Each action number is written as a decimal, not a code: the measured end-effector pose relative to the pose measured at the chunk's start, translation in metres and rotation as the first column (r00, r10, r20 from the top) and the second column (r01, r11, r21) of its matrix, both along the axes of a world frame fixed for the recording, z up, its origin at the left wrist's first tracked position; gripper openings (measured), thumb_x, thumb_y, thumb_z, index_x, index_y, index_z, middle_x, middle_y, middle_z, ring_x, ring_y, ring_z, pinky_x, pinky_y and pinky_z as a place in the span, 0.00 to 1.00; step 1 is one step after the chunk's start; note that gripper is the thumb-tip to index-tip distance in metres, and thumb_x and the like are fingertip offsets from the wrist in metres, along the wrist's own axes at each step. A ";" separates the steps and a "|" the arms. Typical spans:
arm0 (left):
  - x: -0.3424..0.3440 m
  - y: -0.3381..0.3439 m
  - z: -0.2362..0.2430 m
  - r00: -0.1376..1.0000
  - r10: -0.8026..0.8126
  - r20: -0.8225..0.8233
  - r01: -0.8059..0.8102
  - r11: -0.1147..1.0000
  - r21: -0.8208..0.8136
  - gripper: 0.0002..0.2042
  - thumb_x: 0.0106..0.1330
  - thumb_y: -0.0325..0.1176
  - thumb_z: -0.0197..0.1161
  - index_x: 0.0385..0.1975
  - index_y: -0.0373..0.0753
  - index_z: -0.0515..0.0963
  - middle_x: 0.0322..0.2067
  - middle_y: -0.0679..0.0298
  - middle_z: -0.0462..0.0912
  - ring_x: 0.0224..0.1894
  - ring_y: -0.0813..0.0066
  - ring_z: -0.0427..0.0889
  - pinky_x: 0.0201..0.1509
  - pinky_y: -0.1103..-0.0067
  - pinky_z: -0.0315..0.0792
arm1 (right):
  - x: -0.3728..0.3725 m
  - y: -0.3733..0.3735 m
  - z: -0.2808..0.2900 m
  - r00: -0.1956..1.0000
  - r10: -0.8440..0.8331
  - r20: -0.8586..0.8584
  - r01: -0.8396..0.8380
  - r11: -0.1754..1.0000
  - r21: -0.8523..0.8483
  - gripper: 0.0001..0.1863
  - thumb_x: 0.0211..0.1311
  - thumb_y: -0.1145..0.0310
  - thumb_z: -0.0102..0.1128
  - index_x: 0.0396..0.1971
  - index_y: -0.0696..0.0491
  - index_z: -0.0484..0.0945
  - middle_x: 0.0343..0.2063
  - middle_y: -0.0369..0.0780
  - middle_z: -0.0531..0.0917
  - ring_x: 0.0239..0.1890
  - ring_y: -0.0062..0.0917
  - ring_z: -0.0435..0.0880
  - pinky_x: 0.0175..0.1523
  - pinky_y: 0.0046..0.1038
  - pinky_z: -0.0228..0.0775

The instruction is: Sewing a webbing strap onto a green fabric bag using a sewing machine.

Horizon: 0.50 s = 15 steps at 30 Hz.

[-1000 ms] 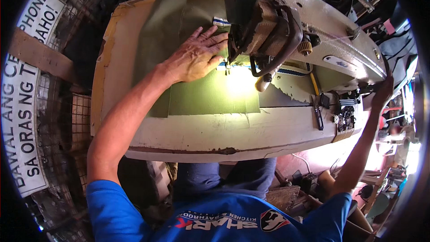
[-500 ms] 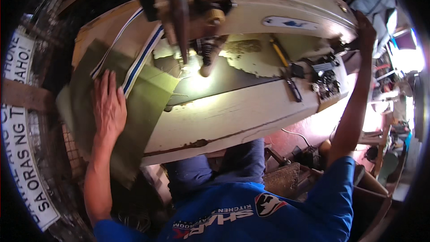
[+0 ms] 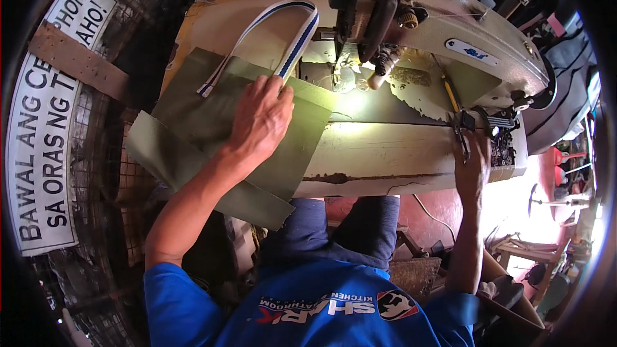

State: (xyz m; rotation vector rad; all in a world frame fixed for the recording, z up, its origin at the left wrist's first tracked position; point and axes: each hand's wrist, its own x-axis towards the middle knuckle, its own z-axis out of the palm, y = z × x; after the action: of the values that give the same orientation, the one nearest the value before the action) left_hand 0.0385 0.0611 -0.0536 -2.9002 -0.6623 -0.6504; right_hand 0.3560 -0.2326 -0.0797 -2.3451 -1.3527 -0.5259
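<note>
My left hand (image 3: 260, 122) lies flat, palm down, on a piece of olive green fabric (image 3: 186, 122) that hangs off the left end of the sewing table (image 3: 385, 148). A white strap with dark blue stripes (image 3: 283, 26) loops from the fabric toward the back; its end lies under my fingertips. The sewing machine (image 3: 450, 32) stands behind, its lit needle area (image 3: 347, 71) just right of the fabric. My right hand (image 3: 472, 170) is at the table's front right edge, fingers touching dark scissors (image 3: 461, 132). Whether they grip the scissors does not show.
A white sign with dark letters (image 3: 45, 128) hangs on a wire mesh at the left. A yellow-handled tool (image 3: 450, 93) lies on the machine bed. Small dark parts sit at the table's right end (image 3: 501, 144). Clutter and a stool fill the floor at the right.
The fabric has been drawn left, away from the needle, with my left hand on it. My right hand came down from the machine's right end to the scissors at the table's front edge.
</note>
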 end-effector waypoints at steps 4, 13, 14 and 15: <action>0.008 0.010 0.003 0.996 0.055 -0.075 -0.061 0.995 -0.076 0.06 0.61 0.29 0.62 0.28 0.33 0.75 0.35 0.57 0.76 0.40 0.59 0.77 0.43 0.66 0.71 | -0.001 0.012 0.003 1.000 -0.004 0.014 0.006 0.992 -0.124 0.14 0.63 0.74 0.58 0.49 0.53 0.78 0.42 0.43 0.80 0.44 0.40 0.79 0.48 0.41 0.71; 0.014 0.037 0.022 0.991 0.003 0.137 0.119 0.482 -0.868 0.06 0.67 0.28 0.64 0.35 0.31 0.82 0.26 0.67 0.82 0.31 0.84 0.77 0.41 0.81 0.73 | -0.122 0.088 0.049 0.711 0.349 -0.611 -0.382 0.920 0.080 0.10 0.70 0.76 0.48 0.49 0.56 0.72 0.36 0.47 0.79 0.35 0.37 0.82 0.42 0.35 0.73; 0.015 0.038 0.021 0.985 -0.009 0.170 0.157 0.438 -0.885 0.06 0.67 0.28 0.64 0.35 0.31 0.82 0.26 0.67 0.82 0.31 0.84 0.77 0.40 0.81 0.73 | -0.135 0.102 0.048 0.710 0.411 -0.572 -0.421 0.899 0.123 0.09 0.70 0.75 0.50 0.48 0.56 0.72 0.35 0.47 0.79 0.35 0.36 0.81 0.42 0.35 0.73; 0.015 0.039 0.021 0.985 0.004 0.171 0.156 0.396 -0.905 0.06 0.66 0.28 0.65 0.35 0.31 0.82 0.26 0.68 0.82 0.31 0.84 0.77 0.40 0.81 0.73 | -0.146 0.116 0.046 0.690 0.477 -0.544 -0.495 0.860 0.126 0.08 0.70 0.74 0.51 0.47 0.56 0.72 0.34 0.47 0.79 0.34 0.36 0.81 0.42 0.35 0.72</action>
State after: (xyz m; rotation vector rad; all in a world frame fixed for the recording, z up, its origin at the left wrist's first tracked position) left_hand 0.0538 0.1004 -0.0329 -3.9612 -1.2565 -0.6334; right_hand 0.2103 -0.1165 -0.0340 -1.8045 -1.5802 0.3345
